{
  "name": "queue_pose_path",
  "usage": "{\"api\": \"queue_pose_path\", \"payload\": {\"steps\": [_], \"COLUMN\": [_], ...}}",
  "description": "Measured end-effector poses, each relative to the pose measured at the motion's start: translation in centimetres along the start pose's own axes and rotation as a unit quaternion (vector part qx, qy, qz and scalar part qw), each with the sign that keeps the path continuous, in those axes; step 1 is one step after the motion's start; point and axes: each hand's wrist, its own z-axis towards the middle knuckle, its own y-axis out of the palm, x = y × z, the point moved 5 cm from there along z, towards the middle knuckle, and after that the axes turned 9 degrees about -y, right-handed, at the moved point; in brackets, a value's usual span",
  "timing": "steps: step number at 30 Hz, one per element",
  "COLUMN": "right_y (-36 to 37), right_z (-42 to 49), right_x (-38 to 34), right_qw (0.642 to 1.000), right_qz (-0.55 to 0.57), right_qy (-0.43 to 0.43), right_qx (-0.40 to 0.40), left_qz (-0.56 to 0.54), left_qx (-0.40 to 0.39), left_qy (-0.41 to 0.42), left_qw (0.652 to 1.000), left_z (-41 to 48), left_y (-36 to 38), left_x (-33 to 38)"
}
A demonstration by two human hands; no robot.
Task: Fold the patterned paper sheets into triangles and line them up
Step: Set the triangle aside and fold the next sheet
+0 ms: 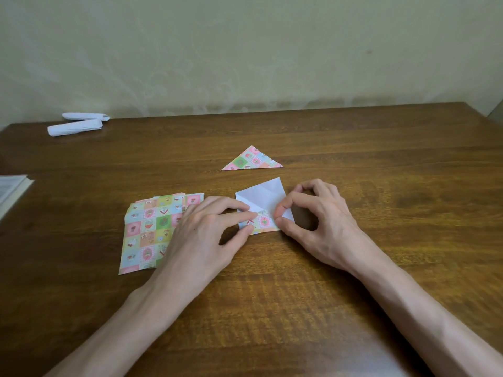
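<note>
A paper sheet (262, 198) lies white side up in the middle of the wooden table, its near corner turned over so the pastel pattern shows. My left hand (206, 227) pinches that turned corner from the left with thumb and forefinger. My right hand (315, 213) pinches the sheet's right edge with curled fingers. A stack of patterned sheets (148, 232) lies to the left, partly under my left hand. One folded patterned triangle (251, 160) lies flat farther back.
Two rolled white papers (77, 123) lie at the table's far left corner. A book or paper stack (12, 189) pokes in at the left edge. A pale wall rises behind the table (381, 159).
</note>
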Motion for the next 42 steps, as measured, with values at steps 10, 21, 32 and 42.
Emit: {"api": "queue_pose_path", "payload": {"steps": [10, 21, 32, 42], "right_y": [-0.1, 0.4, 0.8, 1.1], "right_z": [-0.2, -0.1, -0.2, -0.2], "right_x": [-0.2, -0.8, -1.7, -1.8], "right_qw": [0.999, 0.998, 0.993, 0.993], "right_qz": [0.024, -0.023, -0.080, -0.089], "right_qy": [-0.007, 0.017, 0.032, 0.027], "right_qx": [0.033, 0.057, 0.077, 0.075], "left_qz": [-0.007, -0.016, -0.047, -0.070], "left_qx": [0.010, 0.000, -0.019, -0.096], "left_qy": [0.002, 0.003, -0.020, -0.048], "left_qw": [1.000, 1.000, 0.999, 0.992], "left_z": [0.2, 0.6, 0.9, 1.4], "left_y": [0.1, 0.0, -0.2, -1.1], "left_x": [-0.1, -0.2, 0.0, -0.8]}}
